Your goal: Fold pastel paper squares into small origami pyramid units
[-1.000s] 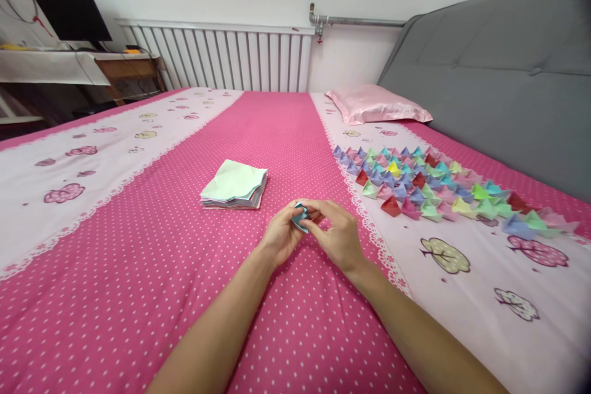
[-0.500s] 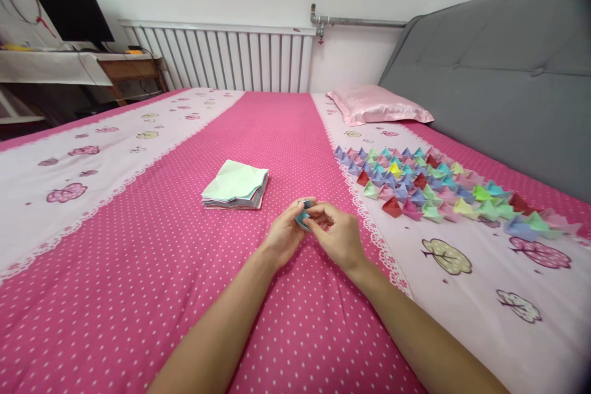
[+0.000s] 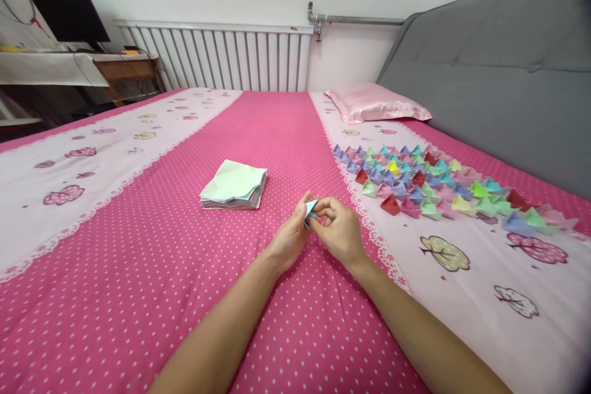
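Observation:
My left hand (image 3: 290,236) and my right hand (image 3: 340,232) meet above the pink dotted bedsheet (image 3: 138,271). Both pinch a small light-blue folded paper piece (image 3: 309,212) between their fingertips; most of it is hidden by the fingers. A stack of square paper sheets (image 3: 234,184), pale green on top, lies just beyond my left hand. To the right, several small folded paper shapes (image 3: 425,181) in many colours are laid out in rows on the pale band of the sheet.
A pink satin pillow (image 3: 376,104) lies at the grey headboard (image 3: 498,68). A white radiator (image 3: 221,58) runs along the far wall. A desk with a dark monitor (image 3: 69,15) stands at the far left.
Both hands have kept working the blue paper piece, turning it so a pointed tip now sticks up between the fingers. The hands shifted slightly toward me.

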Demonstrator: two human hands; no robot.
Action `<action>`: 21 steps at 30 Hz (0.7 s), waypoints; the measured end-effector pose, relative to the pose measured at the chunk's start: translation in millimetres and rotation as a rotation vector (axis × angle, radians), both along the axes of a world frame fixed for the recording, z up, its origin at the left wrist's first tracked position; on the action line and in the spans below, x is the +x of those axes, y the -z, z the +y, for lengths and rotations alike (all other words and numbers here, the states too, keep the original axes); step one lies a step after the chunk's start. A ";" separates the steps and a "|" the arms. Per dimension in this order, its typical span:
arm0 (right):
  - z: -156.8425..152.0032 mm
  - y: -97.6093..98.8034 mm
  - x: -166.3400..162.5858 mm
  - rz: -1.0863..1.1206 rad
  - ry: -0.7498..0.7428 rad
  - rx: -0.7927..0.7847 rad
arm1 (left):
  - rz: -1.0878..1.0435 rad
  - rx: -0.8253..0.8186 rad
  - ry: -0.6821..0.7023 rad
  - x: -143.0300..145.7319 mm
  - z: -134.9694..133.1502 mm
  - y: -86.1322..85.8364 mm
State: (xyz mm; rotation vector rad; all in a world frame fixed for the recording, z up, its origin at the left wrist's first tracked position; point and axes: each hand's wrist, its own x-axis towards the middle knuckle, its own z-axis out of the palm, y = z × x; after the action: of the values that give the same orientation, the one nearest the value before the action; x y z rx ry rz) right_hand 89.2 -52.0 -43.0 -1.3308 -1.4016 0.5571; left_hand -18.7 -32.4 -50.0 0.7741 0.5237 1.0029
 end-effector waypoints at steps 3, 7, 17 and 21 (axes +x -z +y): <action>0.9 -0.8 -1.1 0.100 -0.037 -0.005 | -0.058 -0.063 0.001 1.6 -2.3 -1.5; 4.1 2.3 -1.4 0.208 -0.108 -0.015 | -0.120 -0.109 -0.006 2.9 -7.0 -7.2; 5.2 2.8 -0.6 0.257 -0.173 -0.008 | -0.182 -0.132 0.010 -0.8 -10.1 -14.2; 3.9 1.3 0.1 0.148 -0.118 -0.015 | -0.174 -0.112 0.007 -2.0 -5.1 -10.4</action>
State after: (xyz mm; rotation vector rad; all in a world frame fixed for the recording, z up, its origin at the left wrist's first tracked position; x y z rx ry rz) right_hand 89.3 -48.1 -44.3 -1.1988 -1.3620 0.7306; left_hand -20.7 -37.5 -39.6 0.5825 0.4232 1.0150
